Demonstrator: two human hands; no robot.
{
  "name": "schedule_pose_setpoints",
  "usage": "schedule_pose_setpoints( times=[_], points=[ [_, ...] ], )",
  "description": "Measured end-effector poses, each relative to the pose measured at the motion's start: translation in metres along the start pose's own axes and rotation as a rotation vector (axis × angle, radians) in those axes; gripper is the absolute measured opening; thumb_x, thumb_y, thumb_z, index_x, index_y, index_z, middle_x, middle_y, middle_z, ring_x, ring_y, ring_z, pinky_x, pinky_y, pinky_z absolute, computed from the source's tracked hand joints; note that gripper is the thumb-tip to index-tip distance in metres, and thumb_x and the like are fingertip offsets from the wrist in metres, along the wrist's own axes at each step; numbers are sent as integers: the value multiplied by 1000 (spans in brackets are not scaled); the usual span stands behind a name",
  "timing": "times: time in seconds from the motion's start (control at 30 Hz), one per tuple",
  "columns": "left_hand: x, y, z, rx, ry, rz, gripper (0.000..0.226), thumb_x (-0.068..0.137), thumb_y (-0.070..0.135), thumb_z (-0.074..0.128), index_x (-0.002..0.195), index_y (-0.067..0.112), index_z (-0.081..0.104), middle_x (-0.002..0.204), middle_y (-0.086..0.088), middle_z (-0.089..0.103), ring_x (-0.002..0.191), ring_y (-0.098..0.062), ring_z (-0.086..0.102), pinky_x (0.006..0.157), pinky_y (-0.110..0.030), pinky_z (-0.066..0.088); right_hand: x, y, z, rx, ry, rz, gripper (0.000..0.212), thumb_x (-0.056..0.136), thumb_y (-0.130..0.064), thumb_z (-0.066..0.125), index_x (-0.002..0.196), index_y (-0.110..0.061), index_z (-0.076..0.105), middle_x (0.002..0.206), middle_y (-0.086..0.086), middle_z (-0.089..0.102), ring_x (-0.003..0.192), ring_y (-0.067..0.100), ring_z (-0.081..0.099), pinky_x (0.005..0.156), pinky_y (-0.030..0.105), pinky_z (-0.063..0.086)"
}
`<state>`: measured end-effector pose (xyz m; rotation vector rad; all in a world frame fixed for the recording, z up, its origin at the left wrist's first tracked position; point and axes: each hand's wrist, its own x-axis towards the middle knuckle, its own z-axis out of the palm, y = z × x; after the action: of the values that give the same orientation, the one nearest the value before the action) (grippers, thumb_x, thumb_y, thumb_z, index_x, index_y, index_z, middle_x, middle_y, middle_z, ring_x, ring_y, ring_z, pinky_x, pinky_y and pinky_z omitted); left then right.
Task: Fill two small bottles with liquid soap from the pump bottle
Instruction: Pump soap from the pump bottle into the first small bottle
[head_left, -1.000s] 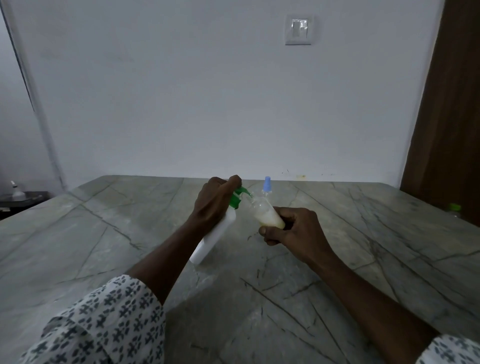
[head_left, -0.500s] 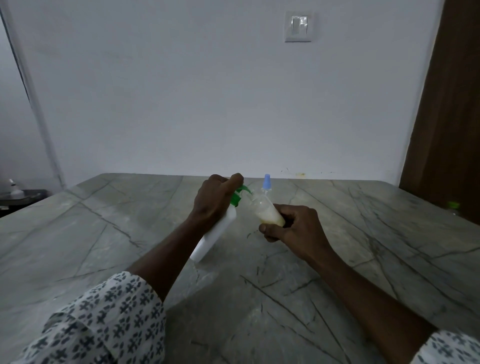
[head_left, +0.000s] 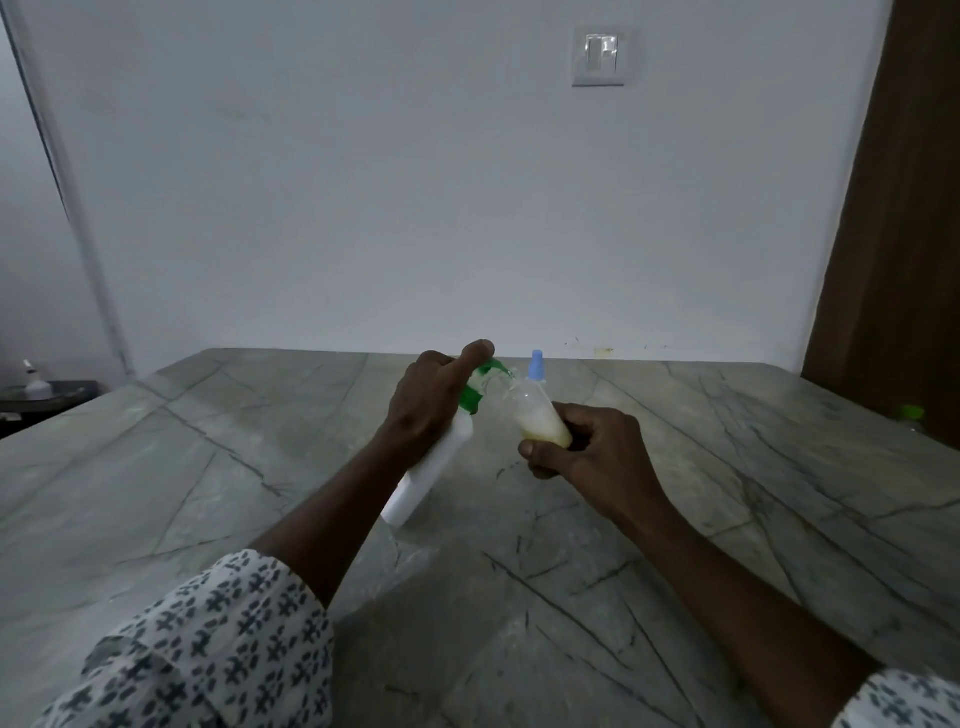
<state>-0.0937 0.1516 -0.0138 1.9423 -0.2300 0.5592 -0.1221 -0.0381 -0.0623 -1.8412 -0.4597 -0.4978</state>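
Nearest: patterned sleeves, L & R, both forearms reaching fwd over the grey veined tabletop.

Mid-tabletop: L hand grips the white pump bottle around its upper body, fingers curled round it, one finger lying on top of the green pump head. Bottle is tilted to the right, bottom corner resting on the tabletop, nozzle at the mouth of the small clear bottle.

R hand, just right of it, holds that small bottle at its base, thumb & fingers pinching round it. It leans left toward the nozzle, off the tabletop, approx. lower half filled w/ pale yellowish liquid.

Just behind: second small bottle, only blue cap & neck visible, rest hidden by the held one.

Far: white wall w/ light switch; brown door at right, green-capped item at its foot, too small to tell what. Far left, a dark shelf w/ a small white bottle.
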Motion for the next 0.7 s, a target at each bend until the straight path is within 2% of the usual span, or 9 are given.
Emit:
schedule_pose_setpoints(
  times=[0.1, 0.2, 0.33, 0.43, 0.5, 0.6, 0.7],
  points=[
    [2, -2, 3, 10, 18, 12, 62, 72, 61, 46, 66, 5, 73, 60, -10, 70, 70, -40, 65, 81, -54, 54, -1, 1, -1, -42, -12, -13, 48, 73, -16, 85, 118, -8, 70, 90, 8, 77, 65, 16, 74, 70, 37, 63],
    [4, -5, 4, 19, 47, 17, 63, 70, 57, 45, 66, 0, 70, 65, -16, 71, 73, -43, 64, 78, -57, 53, -2, 3, -1, -67, -21, -29, 47, 72, -17, 86, 117, -11, 71, 86, 6, 78, 64, 15, 74, 70, 37, 62],
    [3, -7, 2, 14, 52, 22, 55, 77, 57, 43, 62, 12, 71, 63, -8, 71, 72, -36, 66, 82, -55, 52, -1, 2, 0, -61, -11, -26, 49, 72, -19, 86, 118, -10, 71, 88, 7, 77, 64, 15, 74, 71, 39, 62],
    [0, -5, 0, -4, 44, 16, 54, 79, 67, 45, 65, 24, 75, 61, -4, 72, 71, -29, 67, 86, -50, 52, 0, 0, 0, -29, 2, -19, 45, 73, -18, 85, 115, -11, 72, 86, 6, 77, 64, 16, 74, 72, 42, 62],
    [-1, -3, -1, -10, 36, 8, 57, 78, 72, 48, 70, 24, 78, 60, -3, 71, 70, -28, 67, 87, -48, 53, 0, -1, 0, -13, 9, -21, 42, 73, -18, 85, 112, -13, 73, 83, 5, 77, 64, 17, 74, 72, 44, 62],
    [-3, 1, -1, -14, 8, 12, 51, 80, 68, 50, 71, 26, 78, 57, -4, 70, 63, -23, 66, 83, -44, 52, 0, -1, 0, -10, 12, -16, 44, 73, -17, 85, 114, -11, 72, 86, 7, 77, 64, 17, 74, 72, 45, 62],
    [-2, 1, 1, -23, -4, 4, 53, 78, 63, 51, 63, 19, 75, 57, -6, 69, 60, -25, 63, 81, -50, 52, -1, 1, 0, -20, 8, -12, 47, 72, -17, 85, 117, -10, 71, 88, 7, 77, 65, 17, 75, 73, 45, 62]
  ],
)
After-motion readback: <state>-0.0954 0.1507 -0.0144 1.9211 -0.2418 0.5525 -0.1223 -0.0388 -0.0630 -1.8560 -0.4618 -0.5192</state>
